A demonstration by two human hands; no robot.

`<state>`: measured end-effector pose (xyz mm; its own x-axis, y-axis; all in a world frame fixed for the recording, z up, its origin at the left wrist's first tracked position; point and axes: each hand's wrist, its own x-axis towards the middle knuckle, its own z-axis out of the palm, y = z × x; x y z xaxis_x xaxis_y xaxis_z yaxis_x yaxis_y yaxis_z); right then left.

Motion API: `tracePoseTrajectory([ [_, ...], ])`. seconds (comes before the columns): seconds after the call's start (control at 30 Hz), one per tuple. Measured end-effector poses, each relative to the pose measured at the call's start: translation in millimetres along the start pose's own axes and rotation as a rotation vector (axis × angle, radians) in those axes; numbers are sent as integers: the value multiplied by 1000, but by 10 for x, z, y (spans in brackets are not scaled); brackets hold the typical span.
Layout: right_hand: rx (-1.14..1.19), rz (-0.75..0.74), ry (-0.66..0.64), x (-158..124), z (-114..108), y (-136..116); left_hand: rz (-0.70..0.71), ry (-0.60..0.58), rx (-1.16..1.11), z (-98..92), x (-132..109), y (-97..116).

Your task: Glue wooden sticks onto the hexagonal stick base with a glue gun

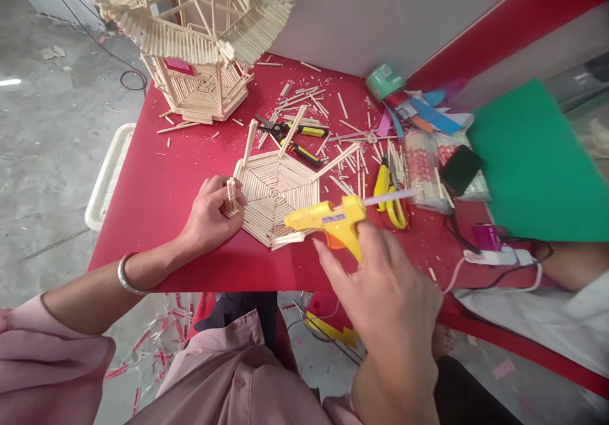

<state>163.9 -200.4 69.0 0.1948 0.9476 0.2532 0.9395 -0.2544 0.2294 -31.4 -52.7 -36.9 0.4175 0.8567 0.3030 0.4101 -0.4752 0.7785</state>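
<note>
An octagon-like base of light wooden sticks (pixel 280 187), laid in rings, lies on the red table before me. Stick posts (pixel 250 143) rise from its far corners, and one on the right leans outward. At the base's left corner, my left hand (pixel 216 212) is closed around a short upright bundle of sticks (pixel 231 193). My right hand (pixel 380 273) grips a yellow glue gun (pixel 333 219) with a glue stick poking out of its back. Its nozzle points left, above the base's near right part. A short stick bundle (pixel 288 241) lies along the near edge.
A tiered stick pavilion (pixel 200 51) stands at the back left. Pliers (pixel 295 139), yellow-handled scissors (pixel 392 196) and loose sticks lie beyond the base. Packed sticks (pixel 423 168), a power strip (pixel 497 257) and a green board (pixel 537 165) are right, near another person's arm (pixel 575 263).
</note>
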Motion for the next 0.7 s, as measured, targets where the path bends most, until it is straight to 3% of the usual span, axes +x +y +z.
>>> tracePoseTrajectory([
  [0.13,109,187,36,-422,100,213,-6,23,5,13,-2,-33],
  [0.23,210,250,-14,-607,319,450,8,39,13,21,-4,-58],
  [0.37,362,241,-283,-544,690,857,21,39,19,19,-3,-67],
  [0.47,262,216,-216,-427,785,1025,-5,25,1,15,-4,-62],
  [0.53,168,214,-91,-399,696,958,-18,16,-14,14,-5,-60],
  [0.6,232,222,-15,-410,529,737,-17,7,-24,12,-6,-59],
  [0.63,354,203,-7,-417,444,585,-12,2,-27,10,-6,-57],
  [0.7,656,94,-130,-396,325,255,-6,-11,-25,6,-6,-50],
])
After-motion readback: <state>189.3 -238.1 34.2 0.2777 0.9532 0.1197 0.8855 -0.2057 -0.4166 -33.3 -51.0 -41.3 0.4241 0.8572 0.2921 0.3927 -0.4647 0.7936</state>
